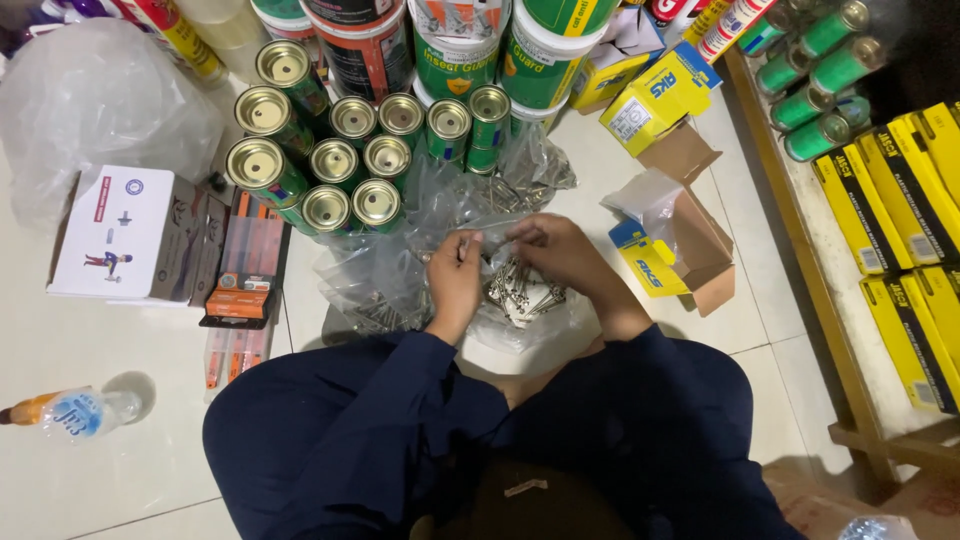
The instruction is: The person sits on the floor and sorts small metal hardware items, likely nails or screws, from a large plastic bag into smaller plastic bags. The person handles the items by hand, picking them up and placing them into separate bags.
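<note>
White carton point(130, 235) laid flat at left; orange blister packs point(245, 275) beside it. Open yellow-blue box point(675, 250) placed right of hands. Yellow boxes point(900, 200) stacked on right shelf. Green-labelled tubs point(455, 50) ranged at top.

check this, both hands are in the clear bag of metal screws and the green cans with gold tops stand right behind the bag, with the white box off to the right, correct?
Not quite: the head view shows the white box on the left, not the right. Both hands, left and right, are at the clear bag of screws, green cans behind.

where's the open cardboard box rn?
In the head view the open cardboard box lies on the floor tiles right of centre, just beyond the right hand, with a yellow and blue carton behind it and the wooden shelf to its right.
</note>
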